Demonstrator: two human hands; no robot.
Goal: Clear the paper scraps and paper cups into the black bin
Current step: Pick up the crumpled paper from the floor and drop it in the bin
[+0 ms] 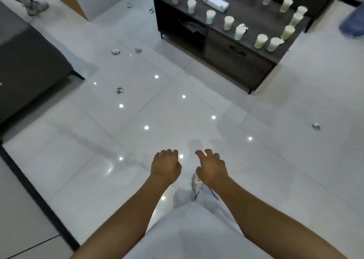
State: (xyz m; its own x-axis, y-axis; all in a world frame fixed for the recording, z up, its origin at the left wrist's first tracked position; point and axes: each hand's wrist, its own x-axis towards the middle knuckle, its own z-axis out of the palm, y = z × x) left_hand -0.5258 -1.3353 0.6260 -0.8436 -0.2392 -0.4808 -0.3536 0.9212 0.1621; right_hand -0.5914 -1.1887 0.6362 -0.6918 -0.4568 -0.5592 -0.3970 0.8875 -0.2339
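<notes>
The person stands on the glossy white tiled floor (pixel 275 160) with both arms stretched forward and low. The left hand (pixel 165 165) and the right hand (pixel 211 168) hang side by side with fingers loosely curled over nothing, neither gripping anything; they look ready to reach, not yet committed to a target.

At about one o'clock from the hands, well apart, stands the dark wood low cabinet (pixel 236 57). Its top carries a loop of pale upright paper cups (pixel 261 41), spaced apart in a ring, with a white crumpled paper tray or box (pixel 215 1) lying inside it. The cups stand open-end up, so each should lift with a simple pinch at the rim or stack into its neighbour.

Small crumpled paper scraps lie scattered on the tiles: one at eleven o'clock (pixel 120 90), two more farther off at about eleven, a grey-white one (pixel 115 51) and a tan one (pixel 138 50), and one alone at three o'clock (pixel 316 126). They sit where they fell, so each seems to need a stoop.

The black bin is not in view. A dark grey sofa (pixel 29 61) fills the nine to ten o'clock side, and another person's shoe (pixel 36 7) shows at far upper left. I judge that clearing has barely begun.
</notes>
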